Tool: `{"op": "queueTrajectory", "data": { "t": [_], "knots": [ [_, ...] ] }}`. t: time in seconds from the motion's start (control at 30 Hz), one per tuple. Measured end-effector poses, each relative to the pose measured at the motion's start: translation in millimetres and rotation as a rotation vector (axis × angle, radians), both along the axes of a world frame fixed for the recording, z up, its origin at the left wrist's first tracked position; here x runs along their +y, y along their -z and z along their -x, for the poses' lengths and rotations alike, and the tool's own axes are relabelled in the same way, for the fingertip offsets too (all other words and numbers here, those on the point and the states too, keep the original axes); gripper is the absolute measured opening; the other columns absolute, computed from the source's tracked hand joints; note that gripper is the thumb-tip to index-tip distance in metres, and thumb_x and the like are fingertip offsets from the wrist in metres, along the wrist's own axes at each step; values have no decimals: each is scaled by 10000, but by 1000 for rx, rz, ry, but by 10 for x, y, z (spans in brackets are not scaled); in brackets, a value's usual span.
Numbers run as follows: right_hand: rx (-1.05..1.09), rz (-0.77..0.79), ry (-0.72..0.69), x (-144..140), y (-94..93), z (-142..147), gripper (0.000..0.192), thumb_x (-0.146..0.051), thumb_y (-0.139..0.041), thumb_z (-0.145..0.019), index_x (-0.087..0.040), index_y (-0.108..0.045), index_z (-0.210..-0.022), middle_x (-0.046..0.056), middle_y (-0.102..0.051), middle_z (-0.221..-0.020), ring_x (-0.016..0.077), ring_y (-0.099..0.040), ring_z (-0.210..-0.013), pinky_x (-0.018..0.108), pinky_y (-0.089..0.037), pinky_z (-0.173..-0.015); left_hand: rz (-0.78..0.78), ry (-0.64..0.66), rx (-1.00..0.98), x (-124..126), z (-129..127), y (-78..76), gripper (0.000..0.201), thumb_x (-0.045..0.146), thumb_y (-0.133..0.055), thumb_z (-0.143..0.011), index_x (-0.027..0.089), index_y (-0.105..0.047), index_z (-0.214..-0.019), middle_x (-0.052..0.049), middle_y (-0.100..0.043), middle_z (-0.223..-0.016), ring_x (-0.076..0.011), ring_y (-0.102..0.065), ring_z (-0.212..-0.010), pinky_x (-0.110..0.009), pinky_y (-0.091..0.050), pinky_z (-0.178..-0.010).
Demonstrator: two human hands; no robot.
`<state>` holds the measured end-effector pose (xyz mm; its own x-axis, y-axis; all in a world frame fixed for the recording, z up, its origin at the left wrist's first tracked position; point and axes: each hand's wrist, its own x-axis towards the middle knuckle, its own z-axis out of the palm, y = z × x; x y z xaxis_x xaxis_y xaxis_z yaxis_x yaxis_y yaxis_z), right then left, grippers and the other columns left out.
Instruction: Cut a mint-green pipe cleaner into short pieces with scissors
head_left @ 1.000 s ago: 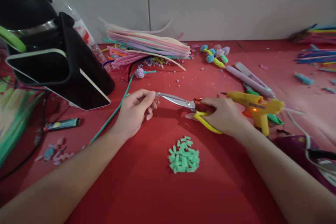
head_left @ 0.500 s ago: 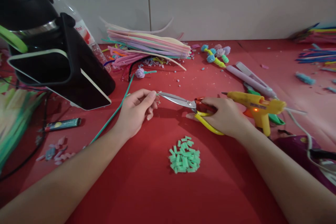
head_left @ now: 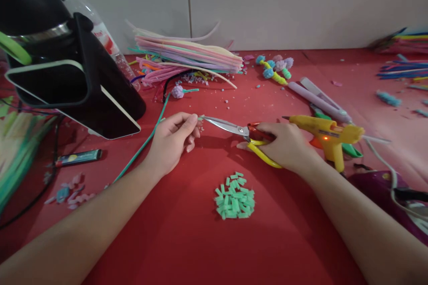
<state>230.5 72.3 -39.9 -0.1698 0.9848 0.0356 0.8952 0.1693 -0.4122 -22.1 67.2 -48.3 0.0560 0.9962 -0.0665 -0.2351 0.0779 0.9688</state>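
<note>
In the head view, at mid-frame, the left hand (head_left: pixel 172 140) pinches the end of a long thin teal fuzzy pipe cleaner (head_left: pixel 143 144) right at the tips of the steel-bladed scissors with yellow and red plastic loops (head_left: pixel 245 136), which the right hand (head_left: pixel 284 147) grips closed. With fingertips so near the blades (nearly touching), a nick looks possible, or a cut piece may fly wide of the loose heap of short mint-green fuzzy cuttings (head_left: pixel 235 196) on the red cloth-covered table (head_left: pixel 187 240). At right, the yellow plastic hot glue gun (head_left: pixel 326 136) glows beside the wrist, so I judge a burn risk.
</note>
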Motion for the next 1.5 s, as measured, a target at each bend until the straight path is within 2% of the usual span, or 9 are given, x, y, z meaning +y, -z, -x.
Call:
{"op": "queueTrajectory", "data": {
  "t": [0.17,0.47,0.77,0.97,1.23,1.5],
  "knots": [
    [0,10,-3,-22,-22,14,684,-889,-512,-668,-228,-373,-563,-42,-320,-492,109,-258,-517,300,-261,-543,-8,2,8,4,3,10,189,303,-719,-857,167,-684,-730,1,-596,-635,-45,-465,-483,-146,-355,-383],
    [-9,0,-19,-12,-17,3,682,-891,-511,-681,-225,-416,-567,-40,-339,-485,111,-309,-496,301,-276,-542,8,-13,14,-7,-17,-31,197,311,-733,-839,162,-679,-721,2,-593,-622,-45,-452,-476,-151,-346,-376],
    [-35,19,16,2,-10,12,706,-921,-473,-664,-224,-422,-562,-38,-358,-481,104,-290,-488,304,-273,-554,11,-6,18,-4,-13,-17,201,328,-722,-842,158,-684,-741,0,-591,-632,-46,-459,-480,-151,-349,-378],
    [-5,-20,-13,-27,-9,10,675,-862,-529,-685,-225,-344,-560,-50,-289,-494,100,-242,-510,300,-253,-555,47,0,23,-14,-7,-39,213,298,-657,-883,156,-662,-725,10,-564,-600,-44,-448,-455,-147,-326,-362],
    [34,20,-42,-20,41,-75,607,-802,-608,-687,-229,-421,-621,-42,-366,-531,121,-304,-555,290,-277,-554,65,18,45,-5,15,-15,314,305,-570,-944,166,-558,-662,33,-502,-560,-37,-412,-420,-146,-270,-343],
    [33,42,-47,-17,24,-48,606,-798,-598,-690,-222,-423,-620,-42,-369,-533,114,-290,-547,290,-274,-566,48,36,55,-11,21,-8,309,321,-596,-937,166,-578,-670,29,-507,-575,-37,-418,-436,-143,-279,-349]
  ]
}}
